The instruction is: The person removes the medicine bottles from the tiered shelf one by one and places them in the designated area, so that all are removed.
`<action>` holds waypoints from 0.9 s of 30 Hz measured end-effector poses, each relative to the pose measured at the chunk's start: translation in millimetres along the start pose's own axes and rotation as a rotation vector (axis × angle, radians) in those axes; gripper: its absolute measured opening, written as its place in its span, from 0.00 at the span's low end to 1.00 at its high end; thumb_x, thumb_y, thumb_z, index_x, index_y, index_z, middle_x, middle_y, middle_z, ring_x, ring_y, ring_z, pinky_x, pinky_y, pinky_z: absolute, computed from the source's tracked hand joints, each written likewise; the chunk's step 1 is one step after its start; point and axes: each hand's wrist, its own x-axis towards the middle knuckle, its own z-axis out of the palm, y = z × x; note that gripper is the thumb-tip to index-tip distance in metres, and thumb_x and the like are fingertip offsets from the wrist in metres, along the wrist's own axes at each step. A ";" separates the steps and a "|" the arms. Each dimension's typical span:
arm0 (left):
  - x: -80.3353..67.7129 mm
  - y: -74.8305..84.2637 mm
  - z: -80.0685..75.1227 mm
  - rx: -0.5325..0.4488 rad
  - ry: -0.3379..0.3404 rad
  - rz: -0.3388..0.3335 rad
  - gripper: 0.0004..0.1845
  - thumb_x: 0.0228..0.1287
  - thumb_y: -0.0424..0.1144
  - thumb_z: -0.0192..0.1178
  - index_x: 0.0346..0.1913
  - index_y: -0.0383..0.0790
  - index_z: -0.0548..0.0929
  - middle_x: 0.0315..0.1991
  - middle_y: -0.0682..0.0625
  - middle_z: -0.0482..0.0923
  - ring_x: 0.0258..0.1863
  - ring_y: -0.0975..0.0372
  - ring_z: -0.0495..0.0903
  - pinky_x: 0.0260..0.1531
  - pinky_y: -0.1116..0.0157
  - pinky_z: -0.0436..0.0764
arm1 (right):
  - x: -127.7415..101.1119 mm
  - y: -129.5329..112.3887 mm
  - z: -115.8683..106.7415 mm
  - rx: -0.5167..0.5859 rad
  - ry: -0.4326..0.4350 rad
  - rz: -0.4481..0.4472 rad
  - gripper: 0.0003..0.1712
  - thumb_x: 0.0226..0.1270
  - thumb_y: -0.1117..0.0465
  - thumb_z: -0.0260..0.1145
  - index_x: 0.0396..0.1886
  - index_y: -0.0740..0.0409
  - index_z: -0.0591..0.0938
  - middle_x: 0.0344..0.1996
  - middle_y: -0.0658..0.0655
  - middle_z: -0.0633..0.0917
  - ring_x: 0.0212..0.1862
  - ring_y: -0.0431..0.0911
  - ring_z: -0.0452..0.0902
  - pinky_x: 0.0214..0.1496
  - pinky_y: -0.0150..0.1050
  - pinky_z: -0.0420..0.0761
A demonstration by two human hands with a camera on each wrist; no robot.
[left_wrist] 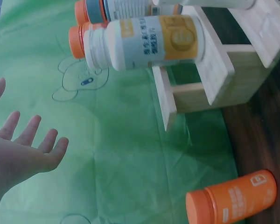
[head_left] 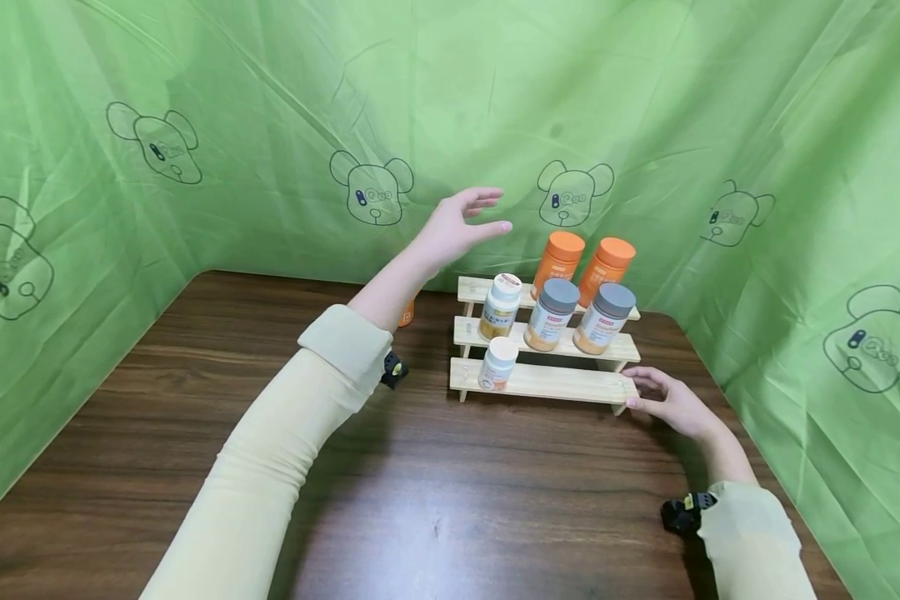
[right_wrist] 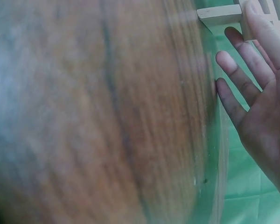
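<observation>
Head view: orange bottle [head_left: 407,313] behind left forearm, beside wooden rack [head_left: 543,381].

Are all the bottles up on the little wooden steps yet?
Almost. Six bottles stand on the wooden rack. One orange bottle still sits on the table behind the left arm. The left hand is raised and empty; the right hand touches the rack's corner.

The left hand [left_wrist: 19,149] sits at 8 o'clock, fingers spread and relaxed, holding nothing, over green cloth [left_wrist: 126,154]. A wooden rack [left_wrist: 224,70] at 1 o'clock carries a white bottle [left_wrist: 144,42]. 1 orange bottle [left_wrist: 233,198] lies at 5 o'clock.
</observation>
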 end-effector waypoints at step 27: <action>28.8 -2.9 75.0 -0.014 -0.011 -0.010 0.33 0.60 0.49 0.64 0.68 0.54 0.66 0.67 0.55 0.66 0.68 0.58 0.61 0.65 0.57 0.64 | -1.3 -1.4 1.4 0.040 0.010 -0.017 0.30 0.62 0.58 0.68 0.62 0.60 0.70 0.55 0.66 0.78 0.50 0.26 0.70 0.53 0.24 0.68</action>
